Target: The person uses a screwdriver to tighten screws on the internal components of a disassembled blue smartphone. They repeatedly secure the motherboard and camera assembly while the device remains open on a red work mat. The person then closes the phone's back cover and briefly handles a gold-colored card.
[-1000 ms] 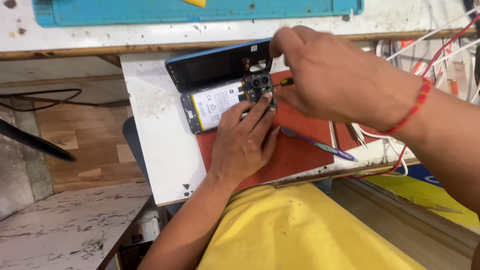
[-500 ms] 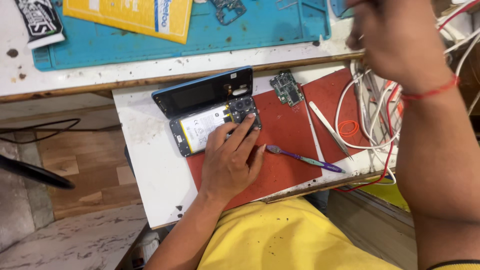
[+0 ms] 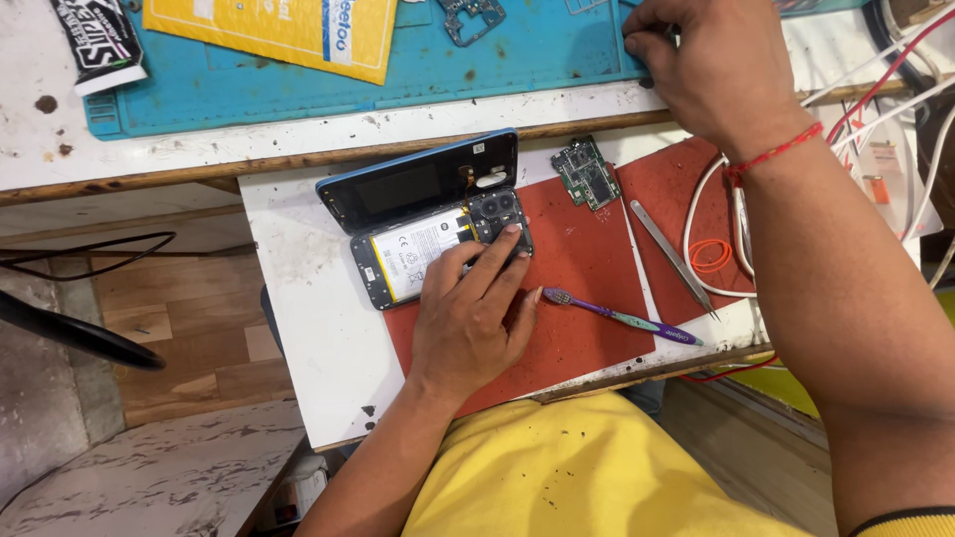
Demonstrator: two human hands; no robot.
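Left hand [image 3: 468,323] pins opened phone [image 3: 438,249] on red mat [image 3: 587,288]; right hand [image 3: 711,65] up at blue mat [image 3: 398,70].

L fingers [image 3: 497,259] spread flat, pressing phone's lower half w/ battery, not gripping; blue back cover [image 3: 418,184] hinged open just behind. Purple toothbrush [image 3: 622,318] just right of phone, tweezers [image 3: 671,254] further right, circuit board [image 3: 587,174] right & beyond. R fingers curled at blue mat's near edge on table [image 3: 298,288], well beyond phone; can't tell if holding anything.
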